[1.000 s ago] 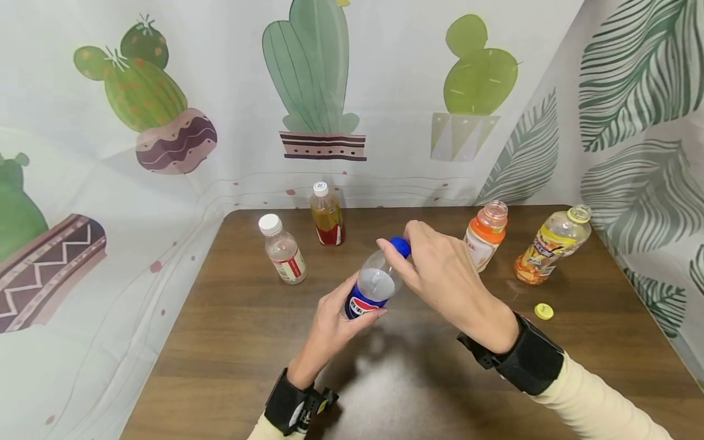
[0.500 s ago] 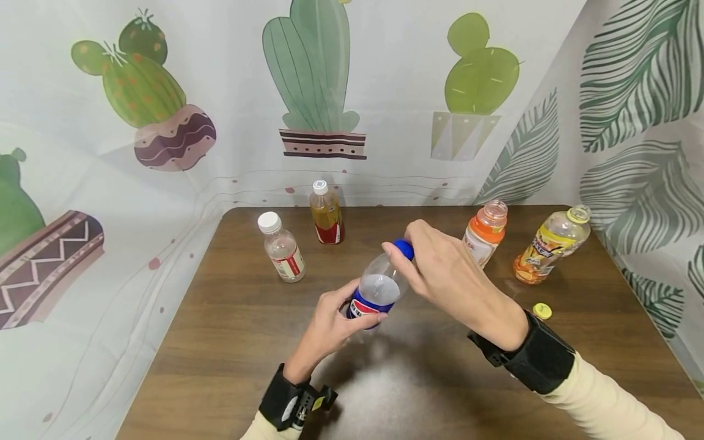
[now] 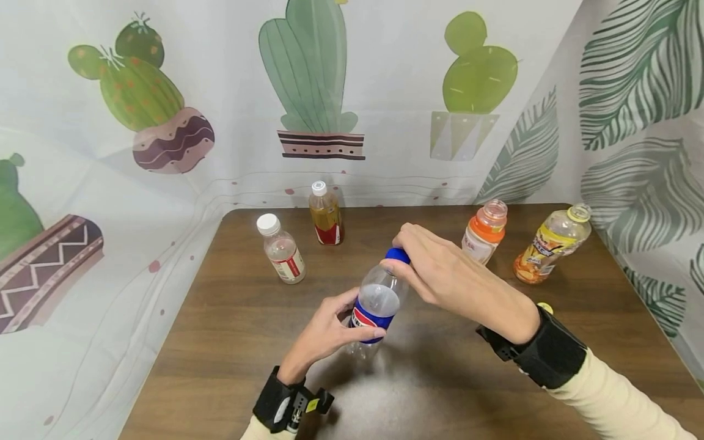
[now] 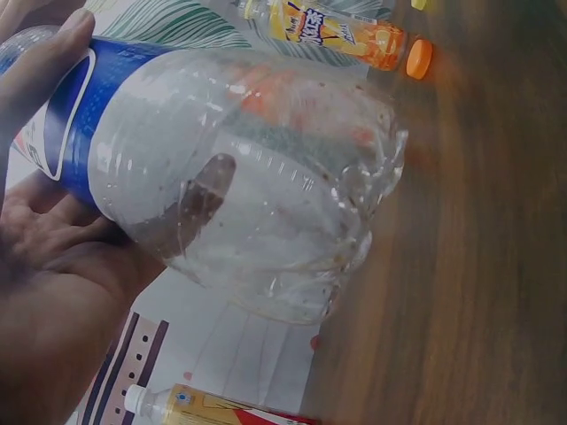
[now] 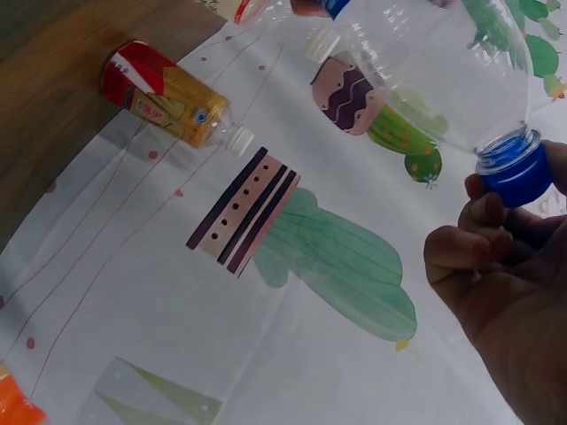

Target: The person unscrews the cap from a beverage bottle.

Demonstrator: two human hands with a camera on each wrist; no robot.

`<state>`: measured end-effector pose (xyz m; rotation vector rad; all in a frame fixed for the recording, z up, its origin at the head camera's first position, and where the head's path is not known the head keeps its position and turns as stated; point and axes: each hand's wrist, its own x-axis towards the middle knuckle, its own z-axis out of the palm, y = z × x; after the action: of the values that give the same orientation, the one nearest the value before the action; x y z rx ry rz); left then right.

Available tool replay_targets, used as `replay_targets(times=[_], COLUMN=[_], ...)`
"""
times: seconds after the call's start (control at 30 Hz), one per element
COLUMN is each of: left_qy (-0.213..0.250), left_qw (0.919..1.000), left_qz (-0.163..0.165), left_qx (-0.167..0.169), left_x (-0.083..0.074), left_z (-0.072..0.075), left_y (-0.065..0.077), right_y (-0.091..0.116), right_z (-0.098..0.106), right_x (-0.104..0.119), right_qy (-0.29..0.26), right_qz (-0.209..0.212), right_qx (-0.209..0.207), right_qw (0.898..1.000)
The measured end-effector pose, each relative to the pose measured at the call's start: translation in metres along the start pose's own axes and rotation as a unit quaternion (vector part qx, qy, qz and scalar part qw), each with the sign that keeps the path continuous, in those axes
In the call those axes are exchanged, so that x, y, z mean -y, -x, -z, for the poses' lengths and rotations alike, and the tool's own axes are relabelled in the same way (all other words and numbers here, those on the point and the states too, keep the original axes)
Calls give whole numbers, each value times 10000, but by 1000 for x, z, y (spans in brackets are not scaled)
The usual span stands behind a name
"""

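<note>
Blue-labelled bottle [image 3: 377, 305] is in our two hands over the near middle of the wooden table [image 3: 231, 360], tilted, with its top leaning away from us; we cannot tell whether its base touches the wood. Our left hand [image 3: 330, 330] grips it round the label, thumb across the front, while our right hand [image 3: 445, 272] pinches the blue cap [image 3: 398, 255] at the neck. From the right wrist we see clear neck just above the cap's edge, but cannot tell how tightly the cap sits. Black straps [image 3: 552, 349] circle both our wrists, above cream sleeves [image 3: 616, 391]. Past our right strap peeks a yellow cap [image 3: 546, 307], partly hidden; our left wrist view also shows an orange cap [image 4: 420, 59] just beside the base of the yellow-labelled bottle [image 3: 550, 244]. Farther off, to our left, stands a white-capped clear bottle [image 3: 282, 253]; to our right, behind our hand, an orange-necked bottle [image 3: 486, 229] with an open mouth. Near the back edge we find a red-and-gold bottle [image 3: 326, 217], also white-capped. Behind everything hangs a pale cloth [image 3: 231, 79] printed with cacti and leaves.
</note>
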<state>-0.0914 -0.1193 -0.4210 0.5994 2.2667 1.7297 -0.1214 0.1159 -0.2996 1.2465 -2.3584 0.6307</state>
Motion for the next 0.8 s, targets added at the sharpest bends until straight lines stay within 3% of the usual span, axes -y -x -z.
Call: replay_targets(times=[0.2, 0.37, 0.47, 0.63, 0.8], left_qy=[-19, -200, -338, -634, -927], left_qw=[9998, 9972, 9952, 9923, 9881], left_qz=[-118, -305, -410, -408, -373], left_qx=[-173, -645, -821, -983, -1167], left_x=[6, 8, 6, 2, 0], left_z=[-7, -9, -9, -8, -9], left_y=[-2, -5, -6, -5, -5], right_y=[2, -5, -10, -16, -18], right_z=[1, 10, 16, 14, 4], right_x=[-4, 0, 9, 24, 26], right_qy=[74, 323, 439, 761, 1138], right_qz=[-354, -798, -1334, -2192, -2188], right_qx=[86, -652, -916, -443, -407], right_qw=[9993, 9942, 9858, 9717, 9683])
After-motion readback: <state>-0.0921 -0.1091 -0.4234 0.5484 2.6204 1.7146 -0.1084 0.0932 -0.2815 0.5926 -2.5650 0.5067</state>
